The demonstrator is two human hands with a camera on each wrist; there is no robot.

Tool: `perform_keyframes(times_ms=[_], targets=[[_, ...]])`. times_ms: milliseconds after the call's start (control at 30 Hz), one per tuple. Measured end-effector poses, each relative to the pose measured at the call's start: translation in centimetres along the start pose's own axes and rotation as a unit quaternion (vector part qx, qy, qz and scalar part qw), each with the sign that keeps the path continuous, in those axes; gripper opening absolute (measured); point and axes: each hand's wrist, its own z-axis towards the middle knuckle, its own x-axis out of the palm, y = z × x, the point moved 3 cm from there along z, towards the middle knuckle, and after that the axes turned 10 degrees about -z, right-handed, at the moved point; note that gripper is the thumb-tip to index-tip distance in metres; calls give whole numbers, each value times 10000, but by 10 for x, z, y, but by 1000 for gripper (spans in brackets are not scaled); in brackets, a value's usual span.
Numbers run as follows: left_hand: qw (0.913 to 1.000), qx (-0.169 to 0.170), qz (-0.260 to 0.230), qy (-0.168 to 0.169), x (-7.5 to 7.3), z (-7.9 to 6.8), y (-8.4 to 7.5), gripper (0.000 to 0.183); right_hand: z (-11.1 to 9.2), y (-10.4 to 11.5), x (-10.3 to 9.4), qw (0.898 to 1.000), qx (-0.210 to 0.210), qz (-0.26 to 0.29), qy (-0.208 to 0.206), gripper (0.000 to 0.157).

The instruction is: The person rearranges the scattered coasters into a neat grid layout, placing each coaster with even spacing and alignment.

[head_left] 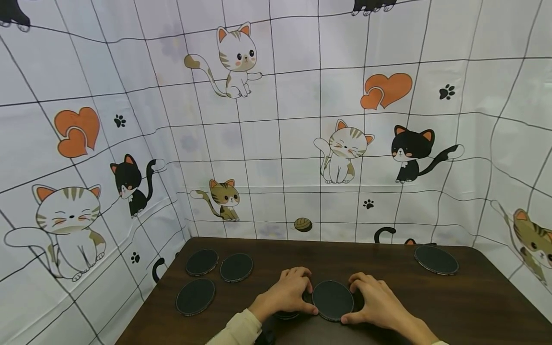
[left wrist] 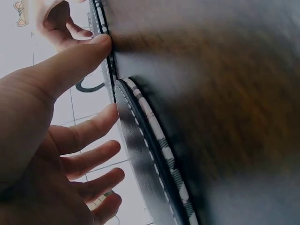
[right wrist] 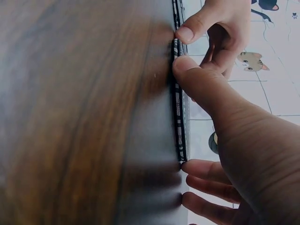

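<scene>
A round dark coaster (head_left: 332,301) lies on the brown table between the two hands. At its left rim is the left hand (head_left: 290,292), thumb tip against the edge and index fingertip close by. On the opposite side, the right hand (head_left: 375,299) spans the rim with thumb near the front and curled fingers farther back. In the right wrist view the coaster's patterned edge (right wrist: 178,112) runs from thumb to fingertips. Partly hidden beneath the left hand is a second coaster (head_left: 286,315); the left wrist view shows its stitched, patterned edge (left wrist: 154,145) up close.
Three more dark coasters, one at the back (head_left: 201,262), one beside it (head_left: 236,267) and one nearer (head_left: 195,296), lie on the table's left. Another coaster (head_left: 436,259) is at the back right. A cat-print curtain (head_left: 276,143) hangs behind the brown table (head_left: 474,302).
</scene>
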Motion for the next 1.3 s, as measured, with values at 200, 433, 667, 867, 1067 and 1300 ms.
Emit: perform_keyframes(times_ms=[200, 433, 667, 867, 1067, 1300], targets=[[10000, -88, 24, -15, -3, 0, 0, 35, 1, 0, 0, 10000, -70, 23, -4, 69], [9997, -219, -82, 108, -2, 1, 5, 44, -2, 1, 0, 9993, -368, 71, 22, 68], [9996, -154, -201, 161, -3, 1, 9, 51, 0, 2, 0, 9989, -477, -3, 29, 70], [9995, -184, -150, 205, -2, 0, 12, 51, 1, 2, 2, 9990, -425, -20, 114, 71], [9994, -219, -7, 256, 0, 0, 14, 51, 1, 2, 3, 9992, -393, -35, 99, 70], [9995, -81, 120, 276, -5, 0, 12, 49, 3, 3, 1, 9993, -374, -70, 33, 68]])
